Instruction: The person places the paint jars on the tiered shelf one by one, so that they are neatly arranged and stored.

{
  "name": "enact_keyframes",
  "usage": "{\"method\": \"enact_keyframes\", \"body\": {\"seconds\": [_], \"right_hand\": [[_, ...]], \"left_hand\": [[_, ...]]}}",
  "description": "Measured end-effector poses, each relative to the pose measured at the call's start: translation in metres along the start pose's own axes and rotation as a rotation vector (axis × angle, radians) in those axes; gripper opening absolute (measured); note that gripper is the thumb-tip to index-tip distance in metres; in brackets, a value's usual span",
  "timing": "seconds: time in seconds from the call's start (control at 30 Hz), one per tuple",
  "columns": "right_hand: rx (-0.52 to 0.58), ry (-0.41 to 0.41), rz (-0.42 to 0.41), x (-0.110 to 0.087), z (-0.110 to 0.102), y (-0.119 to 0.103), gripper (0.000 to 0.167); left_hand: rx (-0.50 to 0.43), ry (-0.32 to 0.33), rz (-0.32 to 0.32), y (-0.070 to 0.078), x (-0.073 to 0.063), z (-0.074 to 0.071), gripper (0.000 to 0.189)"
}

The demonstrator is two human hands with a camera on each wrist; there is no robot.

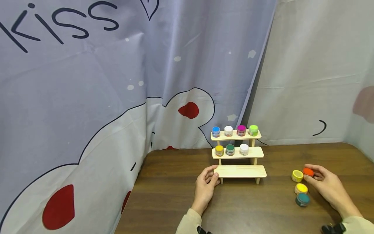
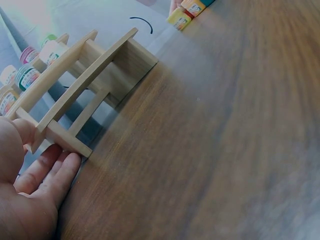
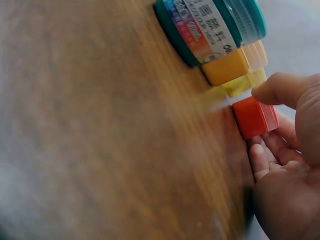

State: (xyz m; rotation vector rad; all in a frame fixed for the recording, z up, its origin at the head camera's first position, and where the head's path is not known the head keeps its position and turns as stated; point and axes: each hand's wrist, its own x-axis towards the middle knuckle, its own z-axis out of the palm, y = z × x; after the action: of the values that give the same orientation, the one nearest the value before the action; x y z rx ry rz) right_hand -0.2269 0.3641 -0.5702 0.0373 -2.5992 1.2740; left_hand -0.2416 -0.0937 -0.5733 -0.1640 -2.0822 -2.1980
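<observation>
My left hand holds the left end of a three-step wooden display stand by its lowest step, thumb above and fingers below in the left wrist view. My right hand pinches a small orange-red paint jar between thumb and fingers, at the table surface. Close beside it stand a lemon-yellow jar, a deeper yellow jar and a teal jar. On the stand's middle step are a yellow jar, a green jar and a white jar.
The top step carries a blue jar, a white jar, a magenta jar and a light green jar. Everything stands on a brown wooden table. Behind it hangs a printed curtain.
</observation>
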Motion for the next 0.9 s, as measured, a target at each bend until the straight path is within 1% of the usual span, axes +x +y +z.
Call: {"method": "enact_keyframes", "body": {"seconds": [0.17, 0.4, 0.7, 0.9], "right_hand": [[-0.046, 0.023, 0.013, -0.0016, 0.0027, -0.0023, 0.059], [-0.009, 0.052, 0.031, -0.0016, 0.004, -0.0026, 0.058], [-0.03, 0.096, 0.095, -0.0018, 0.0054, -0.0038, 0.056], [-0.01, 0.116, 0.096, -0.0006, 0.0055, -0.0038, 0.055]], "left_hand": [[0.014, -0.003, 0.002, 0.0004, -0.0007, -0.0011, 0.032], [0.019, -0.005, 0.006, 0.0, -0.0006, -0.001, 0.032], [0.01, -0.01, 0.007, 0.0009, -0.001, -0.0012, 0.032], [0.004, -0.013, 0.001, 0.0004, -0.0006, -0.0015, 0.033]]}}
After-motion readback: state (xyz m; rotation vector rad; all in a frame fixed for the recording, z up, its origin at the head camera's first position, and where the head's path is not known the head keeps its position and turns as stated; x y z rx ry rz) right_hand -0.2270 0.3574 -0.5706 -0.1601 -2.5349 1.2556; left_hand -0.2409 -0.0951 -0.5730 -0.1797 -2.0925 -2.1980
